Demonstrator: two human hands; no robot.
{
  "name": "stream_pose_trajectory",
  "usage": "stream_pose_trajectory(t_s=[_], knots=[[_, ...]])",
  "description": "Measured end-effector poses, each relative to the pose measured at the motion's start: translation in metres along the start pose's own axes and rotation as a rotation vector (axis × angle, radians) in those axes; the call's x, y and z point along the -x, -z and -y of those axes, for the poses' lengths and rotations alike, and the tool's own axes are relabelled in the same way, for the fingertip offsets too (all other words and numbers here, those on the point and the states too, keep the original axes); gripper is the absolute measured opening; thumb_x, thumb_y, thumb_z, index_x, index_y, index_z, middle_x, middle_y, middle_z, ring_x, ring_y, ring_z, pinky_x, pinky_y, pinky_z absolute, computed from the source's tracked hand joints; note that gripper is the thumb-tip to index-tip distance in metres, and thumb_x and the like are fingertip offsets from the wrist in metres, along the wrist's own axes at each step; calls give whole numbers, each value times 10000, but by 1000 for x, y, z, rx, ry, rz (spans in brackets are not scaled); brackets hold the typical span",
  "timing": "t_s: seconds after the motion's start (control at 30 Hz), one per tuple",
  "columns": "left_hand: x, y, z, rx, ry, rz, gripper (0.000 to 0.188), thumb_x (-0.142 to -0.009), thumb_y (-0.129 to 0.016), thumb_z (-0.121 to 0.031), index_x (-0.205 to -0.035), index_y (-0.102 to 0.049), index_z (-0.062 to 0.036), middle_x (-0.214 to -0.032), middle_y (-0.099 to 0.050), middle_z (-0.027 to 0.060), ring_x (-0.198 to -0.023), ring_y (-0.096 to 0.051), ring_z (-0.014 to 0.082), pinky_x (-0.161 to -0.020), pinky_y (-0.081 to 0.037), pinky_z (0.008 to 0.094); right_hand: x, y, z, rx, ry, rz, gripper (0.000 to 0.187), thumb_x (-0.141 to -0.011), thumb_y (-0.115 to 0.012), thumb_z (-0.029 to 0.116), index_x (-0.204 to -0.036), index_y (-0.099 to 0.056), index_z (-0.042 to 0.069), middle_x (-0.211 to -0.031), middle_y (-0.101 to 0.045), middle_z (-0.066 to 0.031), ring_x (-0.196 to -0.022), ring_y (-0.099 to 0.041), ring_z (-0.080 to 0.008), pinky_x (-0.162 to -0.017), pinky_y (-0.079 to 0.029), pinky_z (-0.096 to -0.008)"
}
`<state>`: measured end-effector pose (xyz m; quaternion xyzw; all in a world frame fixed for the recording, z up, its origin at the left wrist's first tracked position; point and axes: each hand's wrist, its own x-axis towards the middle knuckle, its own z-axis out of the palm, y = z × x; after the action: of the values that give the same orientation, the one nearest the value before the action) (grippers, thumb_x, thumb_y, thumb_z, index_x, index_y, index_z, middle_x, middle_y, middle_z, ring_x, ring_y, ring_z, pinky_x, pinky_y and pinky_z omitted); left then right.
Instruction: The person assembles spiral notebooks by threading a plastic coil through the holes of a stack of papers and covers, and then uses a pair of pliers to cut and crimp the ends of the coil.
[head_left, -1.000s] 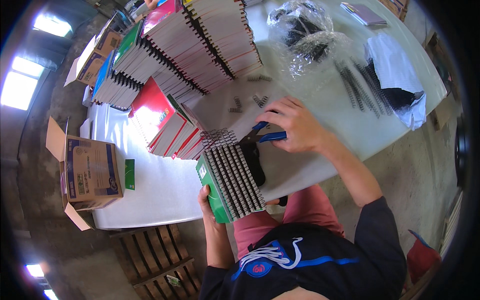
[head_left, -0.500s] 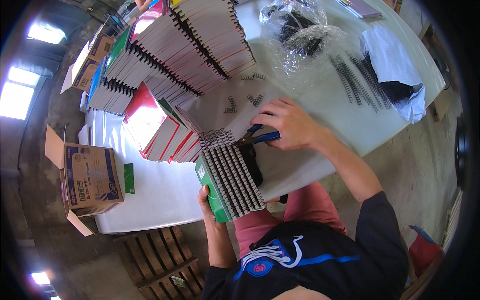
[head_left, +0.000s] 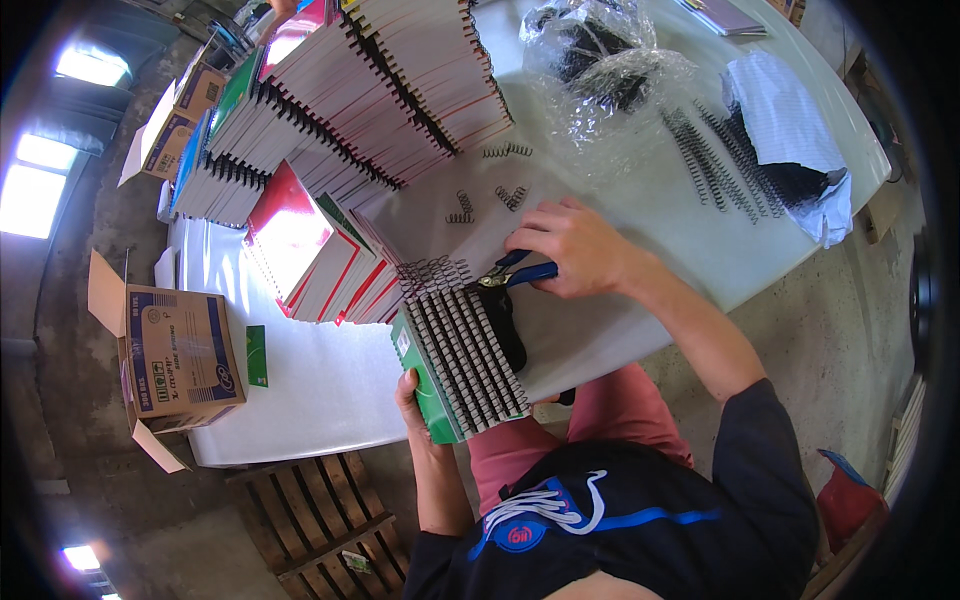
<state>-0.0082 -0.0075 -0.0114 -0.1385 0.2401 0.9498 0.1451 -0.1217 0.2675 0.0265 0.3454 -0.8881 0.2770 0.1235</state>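
The right hand (head_left: 568,250) is curled around the blue handles of a pair of pliers (head_left: 530,273), which are held slightly apart. The jaws are directed at the end of a coil on the near stack; whether wire is pinched between them cannot be told. By the left hand (head_left: 411,408) a stack of spiral-bound notebooks (head_left: 424,392) is gripped at its lower left side, the thumb being laid on the green cover and the other fingers hidden. The stack is held at the near table edge, its bound spines facing upward in parallel rows. Loose coil ends (head_left: 435,275) are seen projecting from its far end. A black object (head_left: 512,335), partly covered, is noted just to the right of the stack.

Beyond the pliers, short coil pieces (head_left: 510,198) are scattered on the white table (head_left: 620,335). Red-covered notebooks (head_left: 290,232) are placed to the left, with taller notebook piles (head_left: 430,80) behind them. On the far right side, a clear plastic bag (head_left: 605,75), long dark coils (head_left: 698,165) and white wrapping (head_left: 778,110) are observed. An open cardboard box (head_left: 185,345) is located at the left, beside a green card (head_left: 257,355)
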Motion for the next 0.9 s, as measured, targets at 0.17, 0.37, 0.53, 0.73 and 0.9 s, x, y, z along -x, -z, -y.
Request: stream_pose_trajectory(t_s=[0.17, 0.37, 0.53, 0.73, 0.9], knots=[[-6, 12, 1, 16, -27, 71, 614, -815, -642, -338, -1274, -463, 29, -1190, -571, 216, -1013, -621, 319, -883, -521, 467, -3, -5, -7, 37, -11, 22, 275, -692, -698, 246, -934, -599, 162, -867, -595, -49, -836, -613, -258, -730, -483, -394], [-11, 13, -1, 42, -29, 36, 594, -834, -621, -351, -1273, -469, 20, -1208, -563, 209, -1050, -599, 324, -914, -492, 493, -4, -15, -20, 111, -65, 44, 285, -687, -697, 234, -941, -592, 157, -841, -599, -59, -824, -621, -266, -702, -495, -383], [-9, 15, -1, 79, -43, 47, 595, -839, -621, -354, -1278, -466, 17, -1218, -561, 201, -1061, -595, 325, -933, -474, 507, -8, -7, -30, 111, -70, -228, 375, -628, -716, 147, -987, -604, 143, -958, -574, -67, -945, -557, -285, -878, -442, -388], [-7, 13, 4, 71, -6, 109, 659, -775, -704, -288, -1274, -448, 57, -1207, -554, 235, -1044, -606, 329, -880, -518, 490, -9, 1, -10, -153, 2, -98, 434, -646, -724, 183, -1054, -583, 147, -1037, -551, -67, -1040, -537, -272, -1001, -358, -439], [-4, 12, 5, 80, 9, 114, 692, -763, -712, -313, -1281, -442, 57, -1200, -557, 237, -1045, -604, 336, -876, -519, 497, -12, 1, 0, -114, 65, -127, 433, -639, -728, 187, -1047, -588, 146, -1033, -548, -76, -1034, -538, -282, -1030, -342, -447]])
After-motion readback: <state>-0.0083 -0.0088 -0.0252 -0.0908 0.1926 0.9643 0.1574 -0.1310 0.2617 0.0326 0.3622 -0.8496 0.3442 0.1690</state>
